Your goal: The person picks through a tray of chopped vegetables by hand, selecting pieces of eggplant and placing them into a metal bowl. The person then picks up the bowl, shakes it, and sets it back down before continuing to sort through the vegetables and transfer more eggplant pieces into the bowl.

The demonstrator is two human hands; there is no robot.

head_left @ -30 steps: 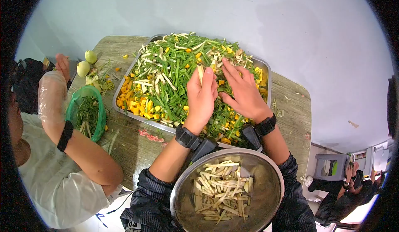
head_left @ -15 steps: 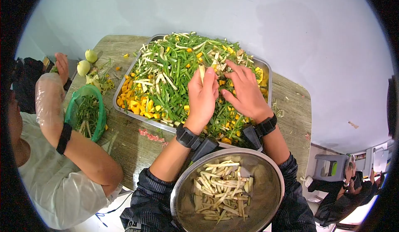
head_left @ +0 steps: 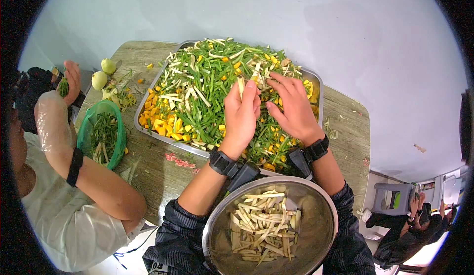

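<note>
My left hand (head_left: pixel 241 114) is closed, with a pale cut vegetable strip (head_left: pixel 240 86) standing up between thumb and fingers. To its right, my right hand (head_left: pixel 295 111) has its thumb and fingers apart, fingertips right over the heap. Under both hands lies a heap of chopped green vegetables (head_left: pixel 210 82), mixed with pale strips and orange-yellow cubes (head_left: pixel 170 126). The heap fills a large metal tray (head_left: pixel 321 90). Between my forearms, close to my body, is a steel bowl (head_left: pixel 316 211) with similar pale strips (head_left: pixel 264 225) inside.
A co-worker (head_left: pixel 69 196) sits at left, one gloved hand raised. A green basket (head_left: pixel 118 156) of green stalks and two round pale-green vegetables (head_left: pixel 98 80) lie on the wooden table (head_left: pixel 148 191). Another person (head_left: pixel 412 235) and a grey stool (head_left: pixel 390 198) are at far right.
My right hand has shifted slightly, its thumb a little farther from my left hand. My left hand stays almost still. The co-worker's gloved hand has moved left.
</note>
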